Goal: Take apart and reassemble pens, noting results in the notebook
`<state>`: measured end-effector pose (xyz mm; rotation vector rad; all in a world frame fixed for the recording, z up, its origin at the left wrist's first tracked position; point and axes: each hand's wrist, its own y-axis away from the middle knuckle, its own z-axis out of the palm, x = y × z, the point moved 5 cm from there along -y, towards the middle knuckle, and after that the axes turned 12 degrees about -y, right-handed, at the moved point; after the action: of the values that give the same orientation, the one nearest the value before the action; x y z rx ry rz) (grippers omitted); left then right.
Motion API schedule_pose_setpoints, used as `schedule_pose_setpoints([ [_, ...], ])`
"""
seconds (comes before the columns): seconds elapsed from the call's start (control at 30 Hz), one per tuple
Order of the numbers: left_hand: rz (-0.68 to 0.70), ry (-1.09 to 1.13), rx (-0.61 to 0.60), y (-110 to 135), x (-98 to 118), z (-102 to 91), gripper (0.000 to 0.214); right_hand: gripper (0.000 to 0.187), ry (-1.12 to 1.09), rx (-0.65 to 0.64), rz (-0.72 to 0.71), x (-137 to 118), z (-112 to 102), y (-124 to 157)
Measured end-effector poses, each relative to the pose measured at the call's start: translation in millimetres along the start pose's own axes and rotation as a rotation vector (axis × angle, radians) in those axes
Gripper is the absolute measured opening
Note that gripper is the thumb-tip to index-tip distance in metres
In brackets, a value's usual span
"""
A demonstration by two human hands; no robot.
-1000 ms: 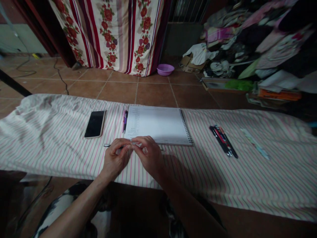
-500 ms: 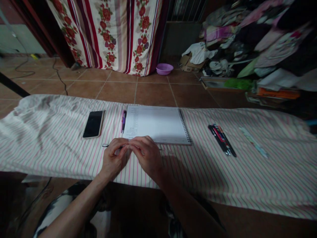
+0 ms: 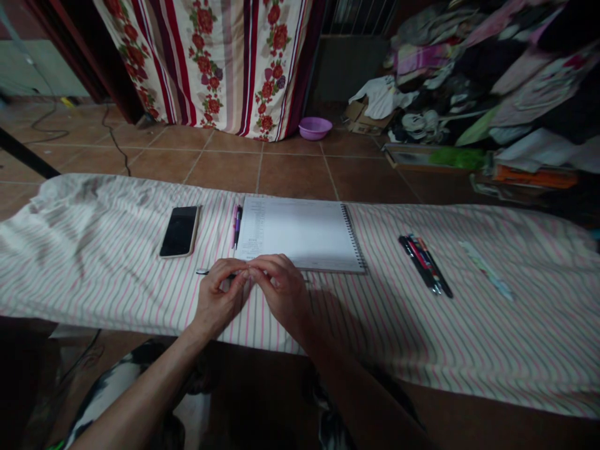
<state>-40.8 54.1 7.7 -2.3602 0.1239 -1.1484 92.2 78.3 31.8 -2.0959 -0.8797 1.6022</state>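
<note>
The left hand (image 3: 219,297) and right hand (image 3: 284,297) meet at the fingertips, and I cannot tell if they pinch something small. The notebook (image 3: 300,231) lies just past them, reaching the far edge of the striped cloth (image 3: 117,265), with 2 pens (image 3: 239,226) beside its left edge.

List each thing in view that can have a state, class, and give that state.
Left hand: bent, fingertips meeting the right's
Right hand: bent; any grip unclear
Notebook: flat, mostly blank page showing
Thin item: partly hidden
Phone: face up, screen dark
Purple pen: lying flat
Basin: upright
Curtain: hanging
</note>
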Motion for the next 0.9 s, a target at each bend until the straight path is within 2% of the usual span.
schedule_pose_setpoints([
  [0.23,-0.022,-0.024,-0.023,0.1,-1.3,0.9,0.006,0.010,-0.053,0.058,0.013,2.6,0.5,0.7],
  [0.9,0.026,-0.075,0.009,-3.8,4.7,-2.2,0.003,0.009,-0.079,0.029,0.074,7.5,4.3,2.1],
])
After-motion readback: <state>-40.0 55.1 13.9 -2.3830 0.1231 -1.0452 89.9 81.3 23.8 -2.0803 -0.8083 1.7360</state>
